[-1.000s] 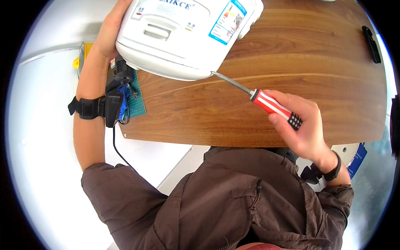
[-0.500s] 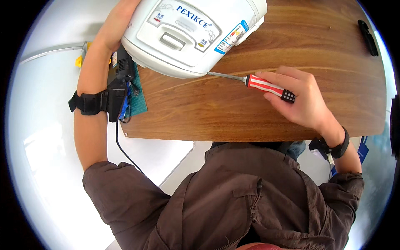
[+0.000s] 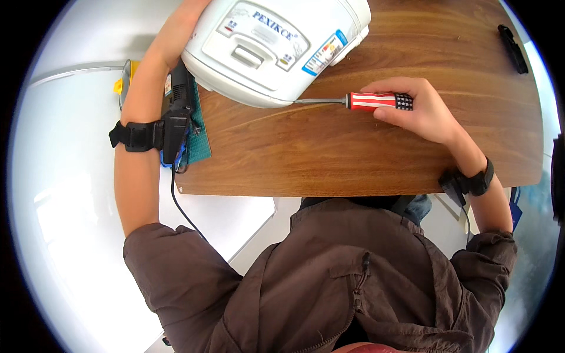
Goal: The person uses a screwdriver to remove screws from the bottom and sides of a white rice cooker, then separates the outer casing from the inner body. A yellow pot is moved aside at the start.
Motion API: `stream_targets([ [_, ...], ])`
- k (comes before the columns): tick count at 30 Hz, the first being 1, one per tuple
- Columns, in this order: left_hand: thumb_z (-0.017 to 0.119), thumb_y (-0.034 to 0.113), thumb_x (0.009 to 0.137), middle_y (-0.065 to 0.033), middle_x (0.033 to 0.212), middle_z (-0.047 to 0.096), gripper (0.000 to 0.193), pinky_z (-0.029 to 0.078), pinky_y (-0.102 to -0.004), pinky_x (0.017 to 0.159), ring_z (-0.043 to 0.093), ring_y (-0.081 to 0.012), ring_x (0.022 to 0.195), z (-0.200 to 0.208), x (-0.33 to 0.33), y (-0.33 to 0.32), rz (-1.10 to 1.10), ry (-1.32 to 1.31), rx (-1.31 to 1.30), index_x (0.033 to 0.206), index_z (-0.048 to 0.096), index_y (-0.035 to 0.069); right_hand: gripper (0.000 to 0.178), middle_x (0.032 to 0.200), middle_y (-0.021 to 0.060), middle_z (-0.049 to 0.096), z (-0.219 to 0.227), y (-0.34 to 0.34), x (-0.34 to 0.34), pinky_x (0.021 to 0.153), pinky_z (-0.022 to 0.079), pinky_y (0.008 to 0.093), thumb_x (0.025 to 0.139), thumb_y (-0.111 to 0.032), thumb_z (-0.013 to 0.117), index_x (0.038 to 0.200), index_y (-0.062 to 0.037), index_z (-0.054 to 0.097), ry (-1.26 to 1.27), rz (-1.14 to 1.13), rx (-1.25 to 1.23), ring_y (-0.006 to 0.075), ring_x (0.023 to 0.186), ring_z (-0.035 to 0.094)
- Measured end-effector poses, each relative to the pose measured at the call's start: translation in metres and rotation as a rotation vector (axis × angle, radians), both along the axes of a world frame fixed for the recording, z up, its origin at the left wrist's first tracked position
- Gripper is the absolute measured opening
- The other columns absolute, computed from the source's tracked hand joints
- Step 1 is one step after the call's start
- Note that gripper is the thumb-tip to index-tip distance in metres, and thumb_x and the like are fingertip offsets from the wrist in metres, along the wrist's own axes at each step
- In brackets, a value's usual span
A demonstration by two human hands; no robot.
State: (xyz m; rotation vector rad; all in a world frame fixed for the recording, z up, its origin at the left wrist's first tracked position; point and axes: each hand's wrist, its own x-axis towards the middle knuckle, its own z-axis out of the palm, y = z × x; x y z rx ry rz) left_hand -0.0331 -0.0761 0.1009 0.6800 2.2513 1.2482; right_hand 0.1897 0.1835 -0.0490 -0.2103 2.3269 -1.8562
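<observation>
A white rice cooker [image 3: 265,82] lies tilted at the top of the head view, its front panel with buttons and latch facing up. My left hand [image 3: 179,38] rests against its left side; the fingers run out past the picture's upper edge. In my right hand [image 3: 426,112] is a screwdriver [image 3: 369,101] with a red and white striped handle and a black, starred end. My thumb and fingers close round that handle. The metal shaft points left, and its tip meets the cooker's lower right edge. What the tip engages there is too small to see.
The wooden table [image 3: 282,159] has a curved front edge. At its left lie a green cutting mat [image 3: 201,138] and a black device [image 3: 182,88], partly behind my left arm. A black object [image 3: 512,48] sits at the far right. Both wrists carry strapped black units with cables.
My right hand has moved away from me, and the screwdriver has swung from slanting to nearly level. Its tip stays at the cooker's edge. The cooker and left arm appear slightly shifted in view.
</observation>
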Motion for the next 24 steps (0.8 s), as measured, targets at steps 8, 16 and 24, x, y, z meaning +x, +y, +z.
stream_targets([
  [8,0.034,0.044,0.113,-0.0168,0.133,0.067,0.058,0.058,-0.0354,0.098,0.068,-0.0244,0.117,0.002,-0.023,-0.022,0.099,-0.232,0.079,0.145,0.055,0.0,0.036,0.108,0.0083,0.076,-0.011,0.02,0.033,0.091,0.053,0.0292,0.089,-0.022,0.081,0.117,-0.0006,0.075,0.069,-0.127,-0.04,0.0158,0.098,0.069],
  [16,0.04,0.051,0.11,-0.0177,0.128,0.07,0.061,0.058,-0.0358,0.098,0.069,-0.0252,0.115,0.006,-0.015,-0.018,0.167,-0.182,0.067,0.14,0.059,0.001,0.032,0.105,0.0051,0.075,-0.008,0.019,0.022,0.091,0.053,0.0285,0.086,-0.021,0.085,0.112,-0.0034,0.077,0.2,-0.156,-0.036,0.0136,0.096,0.067],
  [24,0.041,0.053,0.109,-0.0171,0.128,0.07,0.063,0.057,-0.0368,0.098,0.069,-0.0254,0.114,0.005,-0.03,-0.023,0.196,-0.232,0.103,0.139,0.06,0.001,0.027,0.101,0.0023,0.075,-0.003,0.016,-0.003,0.086,0.052,0.0252,0.093,-0.027,0.079,0.108,-0.004,0.077,0.176,-0.255,-0.169,0.0092,0.091,0.066],
])
